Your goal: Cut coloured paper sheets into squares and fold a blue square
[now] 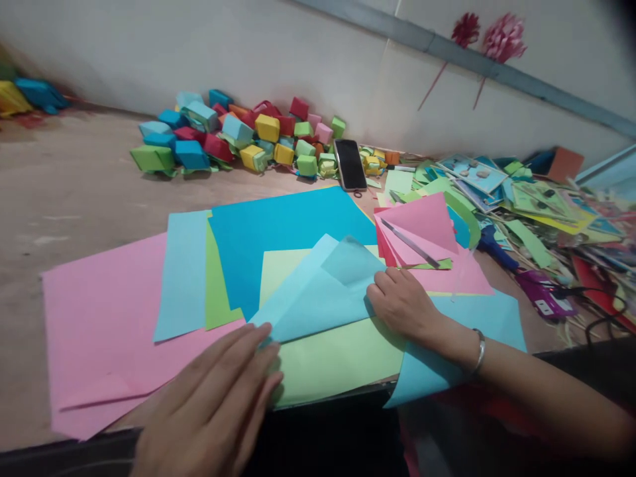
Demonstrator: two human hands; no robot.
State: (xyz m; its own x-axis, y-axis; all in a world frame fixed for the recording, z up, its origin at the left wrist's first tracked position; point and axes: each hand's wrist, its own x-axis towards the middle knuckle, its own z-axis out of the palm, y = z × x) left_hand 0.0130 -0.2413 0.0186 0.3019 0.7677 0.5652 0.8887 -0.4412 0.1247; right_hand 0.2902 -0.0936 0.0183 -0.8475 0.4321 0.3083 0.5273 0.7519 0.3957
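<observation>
A light blue sheet (318,305), folded over on itself to a pointed top, lies across a pale green sheet (342,364). My right hand (402,301), a bracelet at its wrist, has its fingers curled down on the right end of the folded sheet. My left hand (223,397) is flat with its fingers extended, the tips at the sheet's lower left corner. Under and behind lie a darker blue sheet (288,218) and a large pink sheet (109,318).
Folded paper pieces (191,154) are heaped along the wall, beside a phone (350,165). A metal tool (410,243) rests on small pink sheets (432,218). Dark blue-handled scissors (497,248), a purple item (544,293) and paper scraps fill the right side.
</observation>
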